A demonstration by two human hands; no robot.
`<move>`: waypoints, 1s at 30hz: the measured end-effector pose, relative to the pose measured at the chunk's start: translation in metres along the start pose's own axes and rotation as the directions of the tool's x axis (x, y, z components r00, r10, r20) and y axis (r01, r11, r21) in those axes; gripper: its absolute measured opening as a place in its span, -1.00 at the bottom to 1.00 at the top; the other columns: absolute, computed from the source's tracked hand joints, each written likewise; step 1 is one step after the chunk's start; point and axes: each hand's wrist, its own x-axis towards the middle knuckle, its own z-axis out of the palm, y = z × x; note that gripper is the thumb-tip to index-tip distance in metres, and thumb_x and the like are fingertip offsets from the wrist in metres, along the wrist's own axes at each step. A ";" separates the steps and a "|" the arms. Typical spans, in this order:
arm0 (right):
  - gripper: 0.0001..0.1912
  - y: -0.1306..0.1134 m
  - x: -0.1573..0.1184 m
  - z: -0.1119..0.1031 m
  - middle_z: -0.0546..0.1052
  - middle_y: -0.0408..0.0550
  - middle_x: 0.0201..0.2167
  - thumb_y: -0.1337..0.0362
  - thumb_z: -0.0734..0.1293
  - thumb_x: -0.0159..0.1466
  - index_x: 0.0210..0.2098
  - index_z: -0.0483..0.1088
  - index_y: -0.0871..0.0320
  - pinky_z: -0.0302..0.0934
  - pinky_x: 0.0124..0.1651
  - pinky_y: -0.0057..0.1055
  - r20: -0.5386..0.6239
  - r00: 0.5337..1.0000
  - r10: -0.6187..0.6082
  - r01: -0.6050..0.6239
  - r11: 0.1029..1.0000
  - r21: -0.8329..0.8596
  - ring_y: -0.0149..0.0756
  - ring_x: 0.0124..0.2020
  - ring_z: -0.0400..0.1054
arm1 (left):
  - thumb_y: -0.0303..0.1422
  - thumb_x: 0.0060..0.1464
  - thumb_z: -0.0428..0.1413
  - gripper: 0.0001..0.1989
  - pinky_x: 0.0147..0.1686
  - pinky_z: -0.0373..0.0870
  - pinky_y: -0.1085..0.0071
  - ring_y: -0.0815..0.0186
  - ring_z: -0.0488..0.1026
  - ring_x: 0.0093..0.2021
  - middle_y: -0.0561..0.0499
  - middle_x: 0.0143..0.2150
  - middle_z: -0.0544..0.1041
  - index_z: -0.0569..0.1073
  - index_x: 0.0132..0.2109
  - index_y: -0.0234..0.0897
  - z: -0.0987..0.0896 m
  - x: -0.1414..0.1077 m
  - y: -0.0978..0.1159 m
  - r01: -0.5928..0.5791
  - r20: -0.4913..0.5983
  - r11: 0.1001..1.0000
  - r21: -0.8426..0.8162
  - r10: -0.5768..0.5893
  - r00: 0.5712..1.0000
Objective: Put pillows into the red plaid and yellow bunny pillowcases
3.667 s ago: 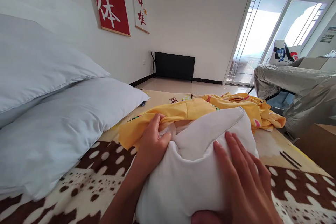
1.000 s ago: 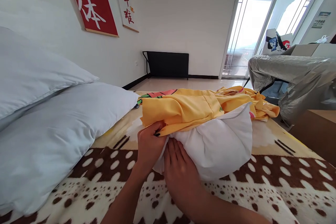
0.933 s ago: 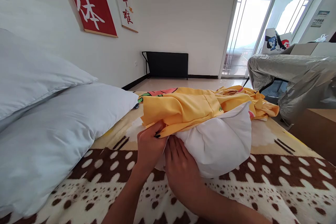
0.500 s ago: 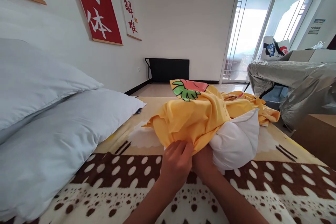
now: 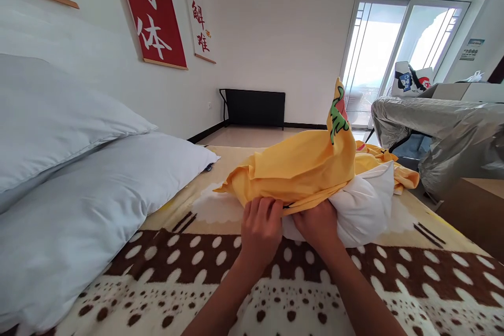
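A yellow pillowcase [image 5: 299, 160] with a green and pink print lies partly over a white pillow [image 5: 364, 205] on the blanket. My left hand [image 5: 262, 226] is closed on the near edge of the pillowcase, its fingers curled over the fabric. Just to the right, my right hand [image 5: 318, 224] grips the white pillow below that edge, and its fingertips are partly hidden by cloth. A printed corner of the case stands up at the far side. The pillow's right end bulges out uncovered.
Two large white pillows [image 5: 98, 199] are stacked at the left. Beneath everything spreads a brown and cream patterned blanket [image 5: 165, 294]. More yellow fabric [image 5: 405, 176] lies behind the pillow. A cardboard box [image 5: 472, 215] and a plastic-covered table [image 5: 425, 115] stand at the right.
My hands have moved apart, the right one shifting rightward. The pillowcase has been stretched out flatter, and its printed part has swung right and up.
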 end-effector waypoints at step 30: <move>-0.09 -0.019 -0.002 -0.069 0.12 0.08 0.32 -0.19 0.28 0.17 0.34 -0.08 0.10 -0.25 0.25 -0.08 0.197 0.963 -0.183 0.148 0.973 0.179 -0.09 0.34 -0.05 | -0.61 -0.11 0.04 -0.71 -0.18 0.36 0.27 0.18 0.46 -0.21 -0.10 -0.24 0.53 0.48 -0.22 -0.26 -0.013 -0.014 -0.132 0.344 -0.328 0.939 0.022 -0.318 0.889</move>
